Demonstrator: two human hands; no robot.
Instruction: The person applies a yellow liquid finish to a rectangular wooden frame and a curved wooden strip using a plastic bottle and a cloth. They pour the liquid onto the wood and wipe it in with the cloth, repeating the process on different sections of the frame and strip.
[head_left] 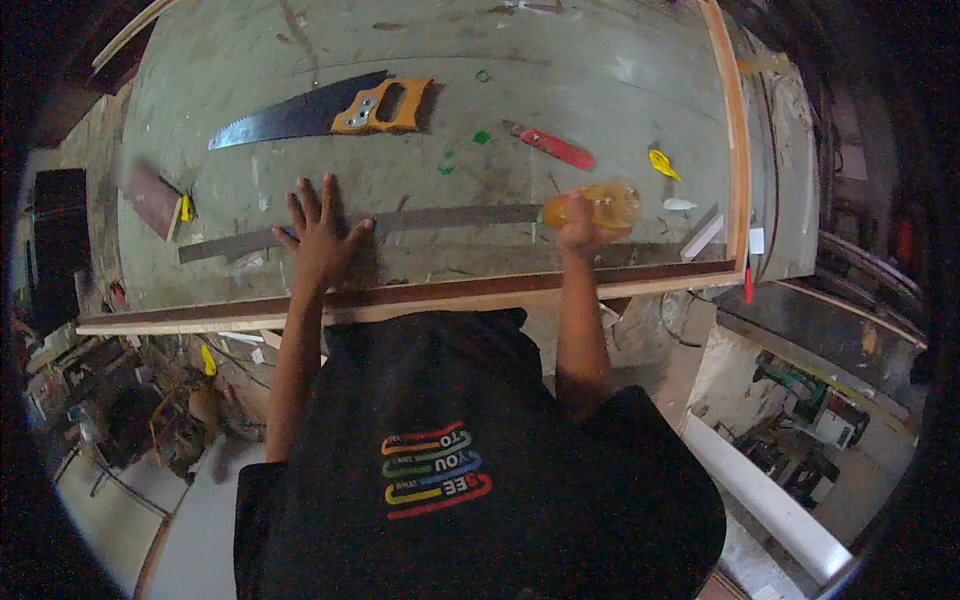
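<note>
My left hand (322, 238) lies with its fingers spread across a long, thin dark-brown strip (450, 216) on the greenish worktable (420, 40). In my right hand (580, 225) is a clear plastic bottle (618, 212) of amber liquid, tipped on its side with its narrow end toward the strip's right end. My fingers are wrapped round it, and the area is a little blurred. Beyond the bottle is a red utility knife (553, 147). A handsaw (340, 110) with a yellow-orange wooden handle rests farther off, past my left hand.
A raised wooden edge (740, 150) borders the table on the right and near sides. Right of the bottle are a yellow piece (664, 165) and a small white piece (680, 204). A brown block (152, 200) sits at the left. Power-tool-like items (815, 410) stand low at the right.
</note>
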